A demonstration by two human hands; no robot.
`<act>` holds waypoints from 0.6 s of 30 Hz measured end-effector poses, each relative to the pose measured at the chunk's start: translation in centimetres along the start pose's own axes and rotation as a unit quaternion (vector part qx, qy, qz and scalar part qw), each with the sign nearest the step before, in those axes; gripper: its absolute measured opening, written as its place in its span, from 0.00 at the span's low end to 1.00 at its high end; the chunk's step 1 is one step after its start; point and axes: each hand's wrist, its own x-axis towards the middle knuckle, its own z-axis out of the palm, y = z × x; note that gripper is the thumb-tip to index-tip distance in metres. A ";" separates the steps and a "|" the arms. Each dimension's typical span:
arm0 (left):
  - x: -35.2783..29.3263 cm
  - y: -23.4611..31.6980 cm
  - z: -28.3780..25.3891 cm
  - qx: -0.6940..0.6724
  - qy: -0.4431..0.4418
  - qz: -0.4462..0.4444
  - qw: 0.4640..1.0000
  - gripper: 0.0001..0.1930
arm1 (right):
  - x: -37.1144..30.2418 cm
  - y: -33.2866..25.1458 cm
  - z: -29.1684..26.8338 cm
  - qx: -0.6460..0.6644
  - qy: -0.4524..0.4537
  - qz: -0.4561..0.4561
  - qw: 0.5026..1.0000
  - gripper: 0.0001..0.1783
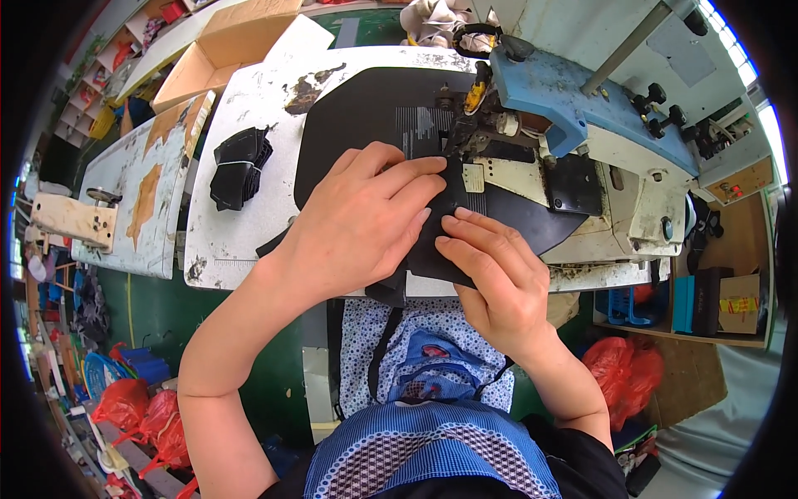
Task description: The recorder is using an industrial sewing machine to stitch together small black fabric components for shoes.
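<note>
A narrow black piece of material (450, 195) lies under the head of a blue and white sewing machine (544, 96), on a dark work plate (353, 112). Against its left side rests my left hand (366, 212), fingers stretched toward the needle area and thumb lower down. My right hand (501, 279) presses its fingertips on the near right part of the black material, with the thumb partly hidden below. Neither hand visibly grips anything. The black material blends with the plate, so its full outline is hard to make out. The needle tip is hidden.
A tied bundle of black pieces (240, 168) lies on the worn white table (218, 245) at the left. Beyond it stands an open cardboard box (199, 71). Another worn table (154, 195) is further left. Red plastic bags (625, 374) sit below at the right.
</note>
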 end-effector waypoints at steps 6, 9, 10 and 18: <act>0.8 0.1 0.5 0.038 0.002 0.013 0.999 0.21 | 0.4 0.4 -0.3 -0.017 -0.016 0.017 1.000 0.26; 0.7 0.1 0.7 0.052 0.016 0.014 0.998 0.21 | 0.2 0.3 -0.2 -0.025 -0.014 0.011 1.000 0.26; 0.6 0.0 0.7 0.058 0.025 0.008 0.998 0.21 | 0.1 0.2 -0.2 -0.024 -0.015 0.014 0.999 0.26; 0.7 -0.6 0.0 0.031 -0.001 0.030 0.999 0.20 | -0.8 -0.3 0.0 -0.044 -0.004 0.001 0.999 0.25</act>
